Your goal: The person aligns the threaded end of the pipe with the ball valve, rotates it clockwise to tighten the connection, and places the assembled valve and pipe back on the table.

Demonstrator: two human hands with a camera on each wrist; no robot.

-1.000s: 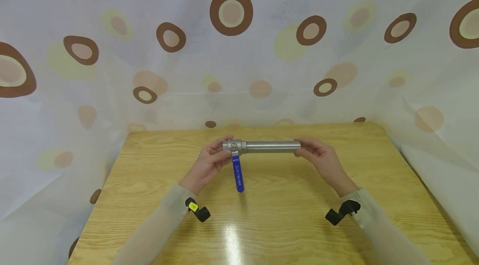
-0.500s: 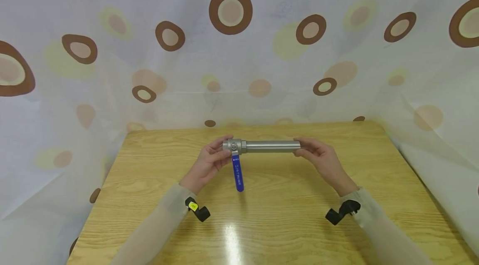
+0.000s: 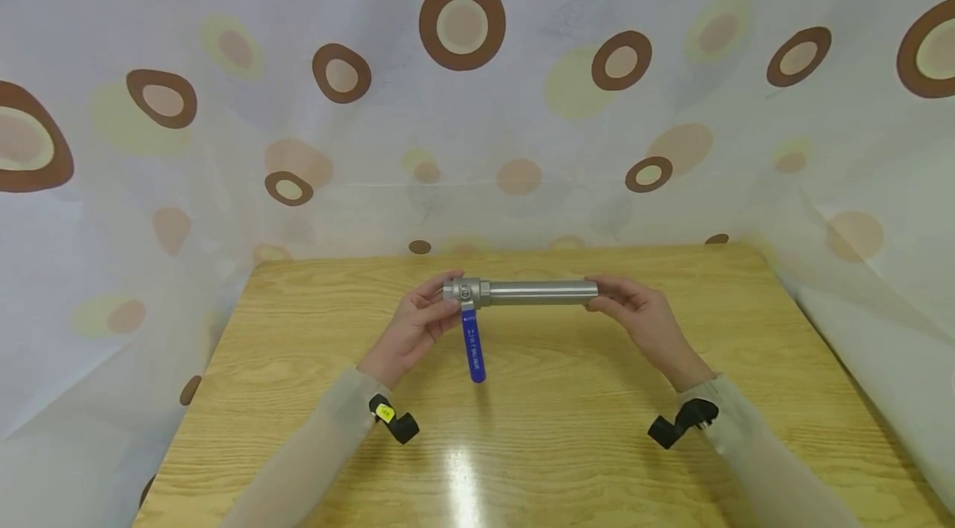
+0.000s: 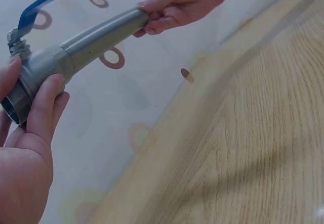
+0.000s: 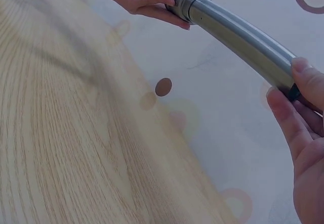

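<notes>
Held level above the table is a steel ball valve with a blue lever handle, joined to a straight steel pipe. My left hand grips the valve body at its open left end, thumb in front and fingers behind. At the far right end of the pipe, my right hand pinches it between thumb and fingers. The lever points toward me and no hand touches it. In the left wrist view the valve's open mouth shows beside the fingers. The right wrist view shows the pipe running between both hands.
A wood-grain table lies below. White cloth with brown and yellow circle patterns hangs behind it and along both sides. Black wrist cameras sit on both sleeves.
</notes>
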